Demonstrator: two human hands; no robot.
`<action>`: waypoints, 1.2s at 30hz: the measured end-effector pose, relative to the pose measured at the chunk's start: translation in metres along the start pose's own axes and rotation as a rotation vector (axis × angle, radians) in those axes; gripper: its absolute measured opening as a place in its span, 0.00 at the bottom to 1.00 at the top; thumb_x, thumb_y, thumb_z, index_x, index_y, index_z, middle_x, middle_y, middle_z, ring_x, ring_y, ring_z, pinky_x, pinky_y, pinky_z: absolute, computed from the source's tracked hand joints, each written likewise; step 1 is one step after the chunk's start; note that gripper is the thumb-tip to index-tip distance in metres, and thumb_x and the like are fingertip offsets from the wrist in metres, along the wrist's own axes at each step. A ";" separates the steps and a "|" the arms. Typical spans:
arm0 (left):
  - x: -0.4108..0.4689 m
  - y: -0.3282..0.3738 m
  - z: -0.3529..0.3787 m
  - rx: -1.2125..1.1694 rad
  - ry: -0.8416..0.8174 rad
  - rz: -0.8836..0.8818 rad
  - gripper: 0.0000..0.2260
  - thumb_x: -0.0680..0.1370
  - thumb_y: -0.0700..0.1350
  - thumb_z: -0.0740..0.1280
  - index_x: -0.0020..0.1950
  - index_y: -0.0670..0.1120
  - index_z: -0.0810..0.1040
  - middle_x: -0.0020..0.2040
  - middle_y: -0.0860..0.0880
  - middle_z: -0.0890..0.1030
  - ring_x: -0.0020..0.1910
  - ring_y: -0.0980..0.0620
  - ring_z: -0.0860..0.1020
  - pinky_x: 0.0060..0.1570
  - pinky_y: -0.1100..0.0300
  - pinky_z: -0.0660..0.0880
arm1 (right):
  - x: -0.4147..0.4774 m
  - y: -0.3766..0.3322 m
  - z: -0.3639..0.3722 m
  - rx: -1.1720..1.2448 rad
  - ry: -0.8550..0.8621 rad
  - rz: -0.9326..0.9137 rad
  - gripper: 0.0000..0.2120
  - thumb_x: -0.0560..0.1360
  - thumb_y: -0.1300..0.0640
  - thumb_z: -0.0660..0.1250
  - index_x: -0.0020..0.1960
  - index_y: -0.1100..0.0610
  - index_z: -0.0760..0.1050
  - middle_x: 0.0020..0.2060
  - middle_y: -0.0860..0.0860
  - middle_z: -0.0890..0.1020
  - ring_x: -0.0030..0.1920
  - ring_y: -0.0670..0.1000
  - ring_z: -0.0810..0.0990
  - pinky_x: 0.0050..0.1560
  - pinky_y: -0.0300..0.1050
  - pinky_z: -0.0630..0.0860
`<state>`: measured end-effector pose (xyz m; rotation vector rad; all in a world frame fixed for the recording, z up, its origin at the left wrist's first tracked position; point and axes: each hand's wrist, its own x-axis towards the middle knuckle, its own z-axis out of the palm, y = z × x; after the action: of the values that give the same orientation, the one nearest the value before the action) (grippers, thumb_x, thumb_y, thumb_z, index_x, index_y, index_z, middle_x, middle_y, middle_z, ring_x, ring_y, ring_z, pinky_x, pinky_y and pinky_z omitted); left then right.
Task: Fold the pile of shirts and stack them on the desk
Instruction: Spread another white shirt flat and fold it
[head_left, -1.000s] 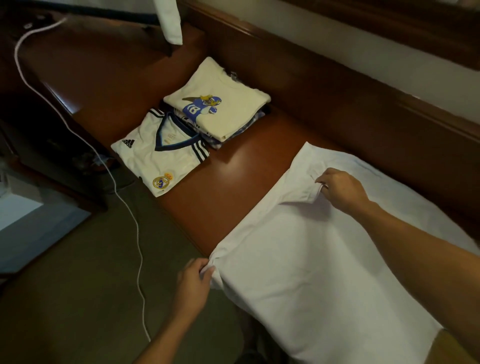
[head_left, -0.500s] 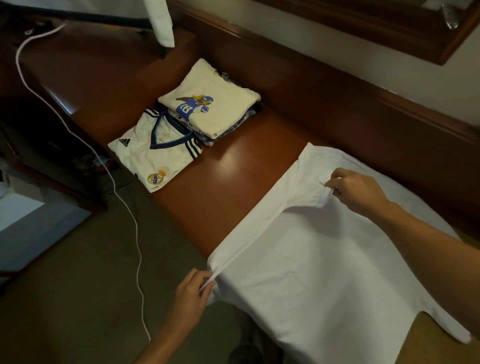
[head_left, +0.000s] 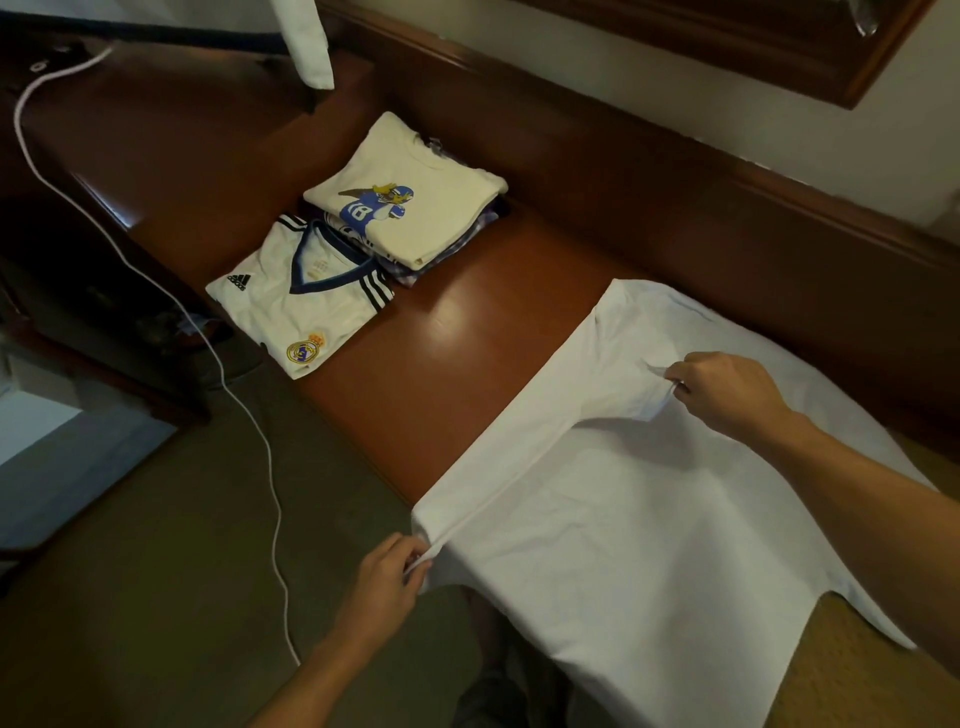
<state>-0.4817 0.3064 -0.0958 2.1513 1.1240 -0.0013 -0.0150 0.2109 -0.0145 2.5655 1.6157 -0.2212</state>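
I drew my right hand (head_left: 727, 395) a little farther in over the white shirt (head_left: 623, 519), carrying the pinched sleeve (head_left: 623, 384) with it. My left hand (head_left: 387, 577) pulled the hem corner (head_left: 431, 525) taut at the desk's (head_left: 441, 364) front edge, and a straight raised crease (head_left: 498, 488) formed along the shirt's left side.

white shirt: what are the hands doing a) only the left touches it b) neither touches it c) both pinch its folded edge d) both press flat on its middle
c: on the white shirt, the left hand pinches the fold's near end and the right hand pinches the folded-in sleeve.
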 end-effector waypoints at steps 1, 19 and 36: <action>0.000 0.001 0.001 0.003 0.004 0.001 0.03 0.79 0.44 0.72 0.51 0.51 0.81 0.45 0.60 0.75 0.43 0.60 0.77 0.41 0.69 0.74 | -0.002 0.000 0.001 0.008 -0.002 0.014 0.12 0.81 0.52 0.67 0.61 0.52 0.83 0.45 0.51 0.84 0.37 0.51 0.80 0.37 0.40 0.76; -0.015 0.008 0.025 -0.049 -0.144 0.237 0.14 0.77 0.57 0.69 0.58 0.53 0.84 0.47 0.60 0.83 0.41 0.63 0.80 0.42 0.68 0.78 | -0.016 0.018 0.026 0.153 -0.072 0.277 0.17 0.82 0.56 0.65 0.70 0.50 0.76 0.58 0.55 0.83 0.50 0.57 0.82 0.52 0.51 0.81; -0.011 0.049 0.063 0.081 -0.052 -0.248 0.09 0.78 0.54 0.70 0.56 0.53 0.82 0.39 0.55 0.80 0.35 0.58 0.77 0.30 0.67 0.64 | 0.020 -0.025 0.054 0.798 0.019 0.932 0.20 0.81 0.49 0.68 0.63 0.65 0.77 0.60 0.62 0.80 0.56 0.63 0.81 0.58 0.52 0.77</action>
<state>-0.4345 0.2431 -0.1118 2.0551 1.3741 -0.2173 -0.0323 0.2307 -0.0716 3.5352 0.1458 -0.8582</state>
